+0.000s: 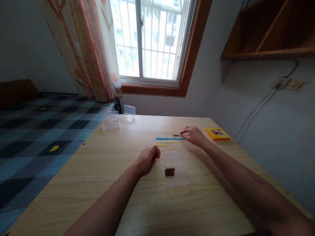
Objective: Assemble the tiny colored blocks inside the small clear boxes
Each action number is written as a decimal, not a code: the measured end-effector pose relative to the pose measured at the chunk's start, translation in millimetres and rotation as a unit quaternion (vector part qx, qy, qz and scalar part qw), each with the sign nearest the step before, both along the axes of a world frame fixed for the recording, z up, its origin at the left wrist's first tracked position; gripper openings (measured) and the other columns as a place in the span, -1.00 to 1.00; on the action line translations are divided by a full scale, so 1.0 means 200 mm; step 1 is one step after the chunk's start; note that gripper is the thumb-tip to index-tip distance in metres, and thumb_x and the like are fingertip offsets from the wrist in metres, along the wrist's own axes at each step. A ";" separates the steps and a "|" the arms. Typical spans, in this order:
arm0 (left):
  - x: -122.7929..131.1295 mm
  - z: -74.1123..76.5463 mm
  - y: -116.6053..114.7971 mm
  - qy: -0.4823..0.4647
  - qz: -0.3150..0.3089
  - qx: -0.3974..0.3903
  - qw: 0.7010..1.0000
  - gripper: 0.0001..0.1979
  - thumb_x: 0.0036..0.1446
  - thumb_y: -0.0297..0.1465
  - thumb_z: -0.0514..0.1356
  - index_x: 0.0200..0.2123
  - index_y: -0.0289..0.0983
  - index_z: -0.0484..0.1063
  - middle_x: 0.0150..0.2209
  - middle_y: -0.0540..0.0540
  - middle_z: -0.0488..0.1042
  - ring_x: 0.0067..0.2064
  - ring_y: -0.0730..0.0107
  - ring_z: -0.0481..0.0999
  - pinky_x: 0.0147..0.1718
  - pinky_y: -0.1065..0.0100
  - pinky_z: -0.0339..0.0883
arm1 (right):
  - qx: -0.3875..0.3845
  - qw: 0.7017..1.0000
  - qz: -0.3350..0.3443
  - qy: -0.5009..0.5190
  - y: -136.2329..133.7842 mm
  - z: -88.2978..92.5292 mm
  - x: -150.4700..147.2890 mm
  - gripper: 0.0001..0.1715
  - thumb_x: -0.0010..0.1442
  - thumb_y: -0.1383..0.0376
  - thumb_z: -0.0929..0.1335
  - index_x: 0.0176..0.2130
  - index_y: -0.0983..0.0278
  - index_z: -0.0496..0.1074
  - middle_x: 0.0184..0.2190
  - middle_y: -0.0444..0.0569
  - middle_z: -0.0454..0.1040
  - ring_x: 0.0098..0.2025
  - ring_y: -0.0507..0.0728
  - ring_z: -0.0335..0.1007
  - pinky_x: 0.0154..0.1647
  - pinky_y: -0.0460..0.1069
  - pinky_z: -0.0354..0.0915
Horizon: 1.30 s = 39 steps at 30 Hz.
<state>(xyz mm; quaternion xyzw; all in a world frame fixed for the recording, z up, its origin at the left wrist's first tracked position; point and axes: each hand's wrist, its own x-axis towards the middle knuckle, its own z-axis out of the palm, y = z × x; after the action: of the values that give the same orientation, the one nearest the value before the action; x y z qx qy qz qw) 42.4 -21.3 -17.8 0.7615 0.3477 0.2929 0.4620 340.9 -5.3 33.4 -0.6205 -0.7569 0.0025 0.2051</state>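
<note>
Our bench [137, 209] carries everything we are handling. On it, just in front of us, a clear case [182, 178] lies with its lid laid back towards the window, probably so that its inside stays within easy reach. Off to the right sits a yellow box [218, 134], and a group of clear containers [110, 124] stands at the far left corner; both seem set aside to leave us room in the middle.

Our right hand [194, 135] reaches over the right end of the rows, thumb and forefinger brought together at the tips; we cannot tell whether a piece is pinched there. Our left hand [148, 155] rests at the near left end, fingers curled in; whether they hide anything, we cannot tell.

The rows lie between our hands, beyond the case: blue pieces [169, 138] make the longest line, yellow pieces [162, 145] lie nearer us, and short dark pieces [176, 135] lie farthest. Each row's long axis runs left to right, roughly along the far edge, likely to keep the colours apart. Smallest, a dark brown patch [169, 172] lies inside the case, towards its left side.
</note>
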 end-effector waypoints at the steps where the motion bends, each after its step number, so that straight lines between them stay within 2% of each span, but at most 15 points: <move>1: 0.00 0.00 0.00 -0.003 0.002 -0.002 1.000 -0.30 0.29 0.16 -0.32 -0.49 -0.22 0.27 -0.63 0.06 0.16 -0.57 0.40 0.19 -0.56 0.37 0.09 | -0.015 1.000 0.002 -0.009 0.05 0.00 -0.01 -0.82 0.22 0.31 0.43 -0.21 0.21 0.69 -0.20 0.02 0.64 -0.10 0.17 0.48 0.01 -0.01 0.28; 6: -0.01 0.02 -0.01 -0.008 0.008 -0.002 1.000 -0.32 0.28 0.16 -0.26 -0.51 -0.22 0.28 -0.63 0.04 0.19 -0.55 0.38 0.21 -0.53 0.35 0.10 | -0.088 0.995 -0.006 -0.046 0.26 -0.02 -0.06 -0.80 0.21 0.24 0.45 -0.19 0.21 0.70 -0.15 0.02 0.65 -0.14 0.14 0.54 -0.11 -0.08 0.32; 10: -0.02 0.03 -0.02 -0.007 0.006 0.003 1.000 -0.36 0.30 0.12 -0.22 -0.51 -0.22 0.28 -0.62 0.03 0.21 -0.51 0.35 0.25 -0.49 0.33 0.14 | -0.142 0.988 -0.005 -0.063 0.33 -0.04 -0.07 -0.75 0.17 0.17 0.47 -0.17 0.20 0.70 -0.16 0.00 0.67 -0.13 0.14 0.56 -0.16 -0.12 0.32; 15: -0.02 0.04 -0.02 -0.003 0.003 0.012 1.000 -0.38 0.32 0.09 -0.20 -0.51 -0.22 0.28 -0.60 0.02 0.23 -0.47 0.32 0.29 -0.45 0.32 0.18 | -0.174 0.982 -0.002 -0.078 0.34 -0.05 -0.08 -0.73 0.16 0.17 0.46 -0.15 0.17 0.69 -0.17 -0.02 0.68 -0.16 0.13 0.58 -0.18 -0.12 0.33; 26: -0.02 0.01 0.00 0.002 -0.010 0.016 1.000 -0.38 0.32 0.09 -0.21 -0.50 -0.22 0.30 -0.59 0.01 0.24 -0.47 0.32 0.30 -0.46 0.32 0.18 | -0.175 0.978 0.003 -0.110 0.33 -0.06 -0.11 -0.73 0.16 0.24 0.40 -0.17 0.14 0.70 -0.20 -0.05 0.69 -0.17 0.13 0.57 -0.19 -0.11 0.31; 32: -0.02 0.02 -0.01 0.004 -0.011 0.026 1.000 -0.38 0.32 0.08 -0.23 -0.51 -0.22 0.30 -0.59 0.00 0.25 -0.45 0.31 0.31 -0.44 0.32 0.20 | -0.175 0.977 0.008 -0.119 0.33 -0.04 -0.13 -0.75 0.15 0.22 0.42 -0.18 0.11 0.70 -0.20 -0.06 0.69 -0.17 0.13 0.57 -0.18 -0.11 0.32; 39: -0.02 0.05 -0.03 0.005 -0.010 0.031 0.999 -0.42 0.32 0.03 -0.20 -0.52 -0.22 0.27 -0.57 0.01 0.26 -0.43 0.31 0.32 -0.40 0.32 0.21 | -0.167 0.976 0.003 -0.137 0.34 -0.05 -0.14 -0.74 0.14 0.23 0.41 -0.19 0.11 0.70 -0.20 -0.06 0.69 -0.17 0.14 0.56 -0.21 -0.10 0.31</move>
<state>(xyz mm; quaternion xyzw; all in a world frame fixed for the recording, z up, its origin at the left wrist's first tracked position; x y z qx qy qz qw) 38.7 -26.9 -8.3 0.7804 0.3334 0.2948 0.4391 313.5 61.9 22.8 -0.6383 -0.7685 0.0437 -0.0071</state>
